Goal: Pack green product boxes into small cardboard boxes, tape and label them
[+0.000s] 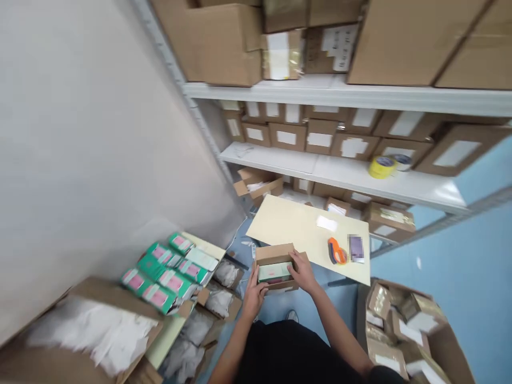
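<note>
Between my two hands is a small open cardboard box [274, 252], its flaps raised. Inside it lies a pale green and white carton [274, 271], with something dark pink partly showing below. My left hand [253, 294] grips the box's left side and near corner. On the right side, my right hand [303, 273] holds the wall, with its thumb reaching in over the carton. The box is just off the near edge of a cream table [282, 221].
An orange tape dispenser [336, 252], a purple item [356, 248] and white paper [327, 223] lie on the table. Green and pink packs [173, 278] cover a left side table. Shelving [304, 162] with boxes stands ahead. A large carton [452, 336] of parcels is at right.
</note>
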Demonstrator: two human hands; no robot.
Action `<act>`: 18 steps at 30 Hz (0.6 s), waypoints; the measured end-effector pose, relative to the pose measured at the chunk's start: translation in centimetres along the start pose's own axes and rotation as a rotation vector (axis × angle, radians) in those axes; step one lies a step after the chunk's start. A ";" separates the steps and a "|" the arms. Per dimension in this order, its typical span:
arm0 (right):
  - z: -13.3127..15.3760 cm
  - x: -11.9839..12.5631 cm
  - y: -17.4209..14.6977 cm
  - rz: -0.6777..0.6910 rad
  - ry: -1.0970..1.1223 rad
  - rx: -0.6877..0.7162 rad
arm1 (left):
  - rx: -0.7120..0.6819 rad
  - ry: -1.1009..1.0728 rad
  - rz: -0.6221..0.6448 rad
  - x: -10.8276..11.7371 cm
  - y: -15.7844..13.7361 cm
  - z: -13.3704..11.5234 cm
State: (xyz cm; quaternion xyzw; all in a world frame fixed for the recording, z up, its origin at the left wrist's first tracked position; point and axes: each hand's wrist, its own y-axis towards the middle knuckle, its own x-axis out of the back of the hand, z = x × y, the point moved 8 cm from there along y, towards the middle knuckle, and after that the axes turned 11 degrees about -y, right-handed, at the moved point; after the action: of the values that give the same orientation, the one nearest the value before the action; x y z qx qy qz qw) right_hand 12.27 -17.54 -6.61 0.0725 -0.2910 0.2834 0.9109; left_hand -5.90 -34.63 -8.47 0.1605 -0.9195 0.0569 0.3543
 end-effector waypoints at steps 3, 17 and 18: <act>2.8 -2.3 0.4 0.082 -0.088 0.096 | -0.005 -0.035 -0.116 2.4 -2.6 0.8; 20.4 -22.2 -5.0 0.478 -0.127 0.498 | 0.238 -0.055 -0.561 13.2 -23.4 9.5; 21.9 -24.2 -6.1 0.508 -0.122 0.533 | 0.268 -0.052 -0.587 13.9 -25.5 10.2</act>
State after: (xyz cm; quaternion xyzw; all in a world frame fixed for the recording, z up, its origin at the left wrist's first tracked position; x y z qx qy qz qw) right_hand -11.30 -40.62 -2.26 0.2496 -0.2692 0.5613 0.7417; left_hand -13.53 -64.39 -6.99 0.4653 -0.8270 0.0690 0.3078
